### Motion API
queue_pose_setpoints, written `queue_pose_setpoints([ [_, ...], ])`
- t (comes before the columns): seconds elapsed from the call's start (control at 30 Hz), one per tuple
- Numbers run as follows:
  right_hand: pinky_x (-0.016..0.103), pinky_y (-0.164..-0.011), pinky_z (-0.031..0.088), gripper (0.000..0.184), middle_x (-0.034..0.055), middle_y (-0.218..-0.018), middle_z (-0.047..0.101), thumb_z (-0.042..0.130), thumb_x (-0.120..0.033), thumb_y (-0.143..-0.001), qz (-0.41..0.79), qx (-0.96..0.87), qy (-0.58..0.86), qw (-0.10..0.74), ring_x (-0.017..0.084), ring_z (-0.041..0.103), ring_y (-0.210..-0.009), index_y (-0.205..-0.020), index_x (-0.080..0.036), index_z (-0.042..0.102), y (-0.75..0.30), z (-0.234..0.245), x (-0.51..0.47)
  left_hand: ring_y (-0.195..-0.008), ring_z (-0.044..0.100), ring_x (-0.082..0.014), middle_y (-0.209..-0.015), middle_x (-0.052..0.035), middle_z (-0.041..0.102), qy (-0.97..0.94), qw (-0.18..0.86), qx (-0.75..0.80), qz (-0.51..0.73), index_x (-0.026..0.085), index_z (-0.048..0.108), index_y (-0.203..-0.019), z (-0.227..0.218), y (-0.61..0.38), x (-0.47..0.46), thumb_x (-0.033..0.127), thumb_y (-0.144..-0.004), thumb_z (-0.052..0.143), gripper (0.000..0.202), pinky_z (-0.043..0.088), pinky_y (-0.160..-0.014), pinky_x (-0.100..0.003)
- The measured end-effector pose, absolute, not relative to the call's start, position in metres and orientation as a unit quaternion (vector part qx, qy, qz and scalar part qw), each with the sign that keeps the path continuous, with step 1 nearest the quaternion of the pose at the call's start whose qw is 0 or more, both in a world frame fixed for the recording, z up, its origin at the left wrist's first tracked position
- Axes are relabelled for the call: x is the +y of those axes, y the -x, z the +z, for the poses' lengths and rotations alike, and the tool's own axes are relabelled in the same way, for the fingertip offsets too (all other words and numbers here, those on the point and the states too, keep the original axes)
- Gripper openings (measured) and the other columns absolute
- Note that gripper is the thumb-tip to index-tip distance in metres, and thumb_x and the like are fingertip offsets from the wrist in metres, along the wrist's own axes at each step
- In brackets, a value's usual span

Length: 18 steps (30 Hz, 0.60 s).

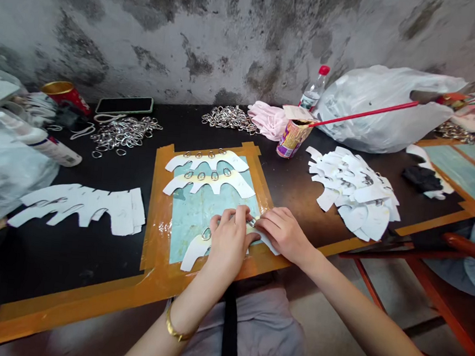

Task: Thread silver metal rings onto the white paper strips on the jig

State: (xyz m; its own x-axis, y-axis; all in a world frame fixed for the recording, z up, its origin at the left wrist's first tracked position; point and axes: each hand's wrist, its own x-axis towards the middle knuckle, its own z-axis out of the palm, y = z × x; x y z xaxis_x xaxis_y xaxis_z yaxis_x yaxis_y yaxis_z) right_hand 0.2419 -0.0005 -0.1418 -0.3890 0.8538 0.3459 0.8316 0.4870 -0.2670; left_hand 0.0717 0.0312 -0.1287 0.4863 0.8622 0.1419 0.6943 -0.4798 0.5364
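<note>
Two bare hands work at the near edge of a teal sheet (193, 210), both on a white cutout (193, 254) that lies partly hidden beneath them. The left hand (230, 235) curls over the piece's mid-section, prob. to keep it flat & steady; the right hand (284, 235) bends its fingertips down at the R end, by a small metal ring (252, 222). Can't tell whether either hand pinches anything, as the undersides of the fingers don't show. Another ring (206, 233) sits on the piece, just L of the left hand.

Farther up the sheet lie an upper cutout (234, 161) and a lower cutout (240, 186), approx. parallel, 4 rings along each; the spacing prob. keeps their rings from snagging. Brown tape (158, 204) borders the sheet, presumably so it won't slide on the black table (266, 139).

Supplies sit on both sides, prob. for short reaches: a fanned stack (114, 206) of cutouts at L (overlapped, so maybe easy to peel off singly), a ring pile (120, 133) behind it, a looser heap (359, 191) of cutouts at R. A printed cup (293, 138) w/ a red stick (368, 113) leaning out stands beyond the sheet's far R corner, seemingly handy yet clear of the elbows. Phone (124, 105) lies flat near the wall, apart from the handwork.
</note>
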Motion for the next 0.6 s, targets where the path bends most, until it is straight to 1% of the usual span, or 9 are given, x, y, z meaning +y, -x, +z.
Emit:
queue_pose_setpoints([
  [0.07,0.034,-0.081,0.038,0.020,0.0069,-0.090,0.064,0.044,-0.023,-0.098,0.054,-0.806,0.539,0.237,0.020,0.054,-0.088,-0.095,-0.017,0.063,-0.238,-0.141,-0.003,-0.105,0.057,-0.0291,-0.107,-0.0077,0.071,-0.835,0.210,0.463,0.209,0.023,0.045,-0.110,-0.129,-0.070,0.032,0.015,-0.083,0.063,0.033,0.030,-0.088,-0.044],
  [0.2,0.033,-0.080,0.040,0.018,0.0061,-0.093,0.066,0.047,-0.024,-0.098,0.130,-0.746,0.589,0.282,0.019,0.057,-0.091,-0.102,-0.020,0.063,-0.231,-0.133,-0.005,-0.108,0.055,-0.0315,-0.107,-0.0089,0.072,-0.833,0.211,0.458,0.226,0.022,0.044,-0.114,-0.131,-0.070,0.032,0.017,-0.083,0.063,0.037,0.030,-0.088,-0.045],
  [0.27,0.033,-0.079,0.041,0.015,0.0059,-0.091,0.067,0.052,-0.028,-0.096,0.134,-0.712,0.620,0.299,0.020,0.058,-0.089,-0.097,-0.020,0.065,-0.228,-0.130,-0.004,-0.108,0.055,-0.0313,-0.106,-0.0084,0.072,-0.832,0.214,0.456,0.232,0.022,0.044,-0.115,-0.132,-0.070,0.031,0.017,-0.083,0.062,0.036,0.029,-0.088,-0.045],
  [0.33,0.033,-0.076,0.040,0.016,0.0055,-0.086,0.067,0.059,-0.033,-0.092,0.119,-0.693,0.649,0.290,0.021,0.059,-0.084,-0.088,-0.019,0.066,-0.226,-0.129,-0.003,-0.108,0.055,-0.0305,-0.106,-0.0077,0.072,-0.831,0.216,0.453,0.240,0.023,0.044,-0.114,-0.132,-0.070,0.030,0.017,-0.084,0.060,0.035,0.029,-0.089,-0.045],
  [0.43,0.034,-0.074,0.037,0.017,0.0047,-0.084,0.067,0.064,-0.035,-0.088,0.099,-0.697,0.666,0.247,0.021,0.059,-0.082,-0.083,-0.019,0.066,-0.221,-0.129,-0.001,-0.108,0.055,-0.0298,-0.107,-0.0074,0.072,-0.830,0.213,0.453,0.248,0.022,0.044,-0.115,-0.133,-0.069,0.030,0.016,-0.085,0.058,0.034,0.029,-0.090,-0.044],
  [0.6,0.032,-0.073,0.036,0.020,0.0041,-0.081,0.067,0.057,-0.029,-0.093,0.106,-0.705,0.666,0.220,0.019,0.059,-0.081,-0.078,-0.018,0.064,-0.214,-0.125,0.002,-0.108,0.056,-0.0304,-0.105,-0.0080,0.072,-0.823,0.223,0.461,0.244,0.022,0.041,-0.120,-0.131,-0.069,0.030,0.018,-0.086,0.058,0.038,0.027,-0.093,-0.048],
])
